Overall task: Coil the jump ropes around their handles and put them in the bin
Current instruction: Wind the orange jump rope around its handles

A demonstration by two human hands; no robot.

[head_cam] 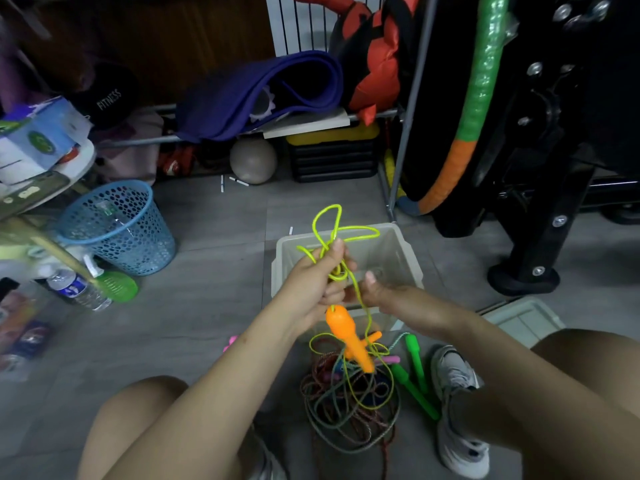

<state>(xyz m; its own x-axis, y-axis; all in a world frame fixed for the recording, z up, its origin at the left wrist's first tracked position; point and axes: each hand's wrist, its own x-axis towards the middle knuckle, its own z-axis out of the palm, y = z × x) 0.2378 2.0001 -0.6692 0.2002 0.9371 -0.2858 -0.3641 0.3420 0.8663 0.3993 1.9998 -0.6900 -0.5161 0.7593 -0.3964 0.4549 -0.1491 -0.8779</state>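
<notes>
We hold the yellow-green jump rope (346, 230) up over the translucent bin (408, 258), which stands on the grey floor (214, 220) just ahead of our knees. Our left hand (318, 282) has its fingers curled round a bunch of the cord, with loops standing up above the fist. An orange handle (349, 336) hangs just below that hand, tilted. Our right hand (375, 289) is close beside the left, thumb raised; the cord runs past it, but we cannot tell whether its fingers pinch the cord. Below, a tangle of other ropes (349, 407) lies on the floor between our feet, with green handles (415, 379) at its right, next to a white shoe (460, 420).
</notes>
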